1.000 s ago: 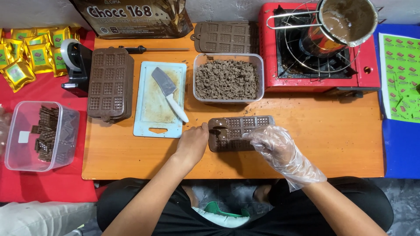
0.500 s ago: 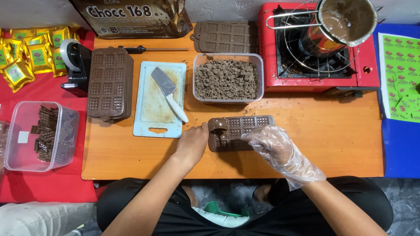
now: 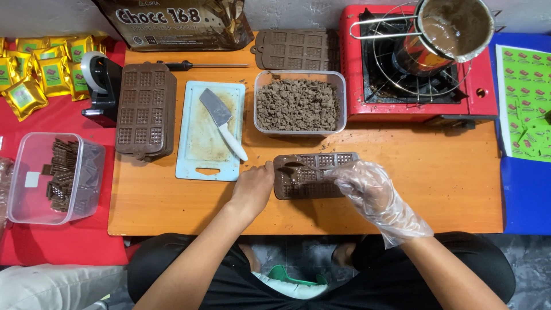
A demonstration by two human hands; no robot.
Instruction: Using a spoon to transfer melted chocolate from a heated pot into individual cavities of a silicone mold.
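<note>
— Head view, nearest first: what are the hands doing?

— The bare left hand [image 3: 252, 188] rests at the left end of a brown chocolate mould [image 3: 313, 175] that lies flat near the front edge of the wooden tabletop [image 3: 436, 178]. Its fingers curl against the mould's edge. The right hand [image 3: 370, 192], in a clear plastic glove, lies over the mould's right half, fingers bent and apparently pinching a small spoon [image 3: 298, 166] whose bowl sits over the cavities; I cannot tell the grip exactly.

— And beyond that?

— Left of centre, a pale blue cutting board [image 3: 204, 146] carries a scraper [image 3: 222, 123] with a white handle. Beside it on the left stands a stack of moulds [image 3: 144, 110]. Behind the held mould, a clear tub [image 3: 299, 103] holds chocolate chunks.

— Farthest back?

— A red gas stove [image 3: 413, 63] carries a pot [image 3: 453, 31] of melted chocolate. Another empty mould [image 3: 298, 50] lies left of it.
</note>
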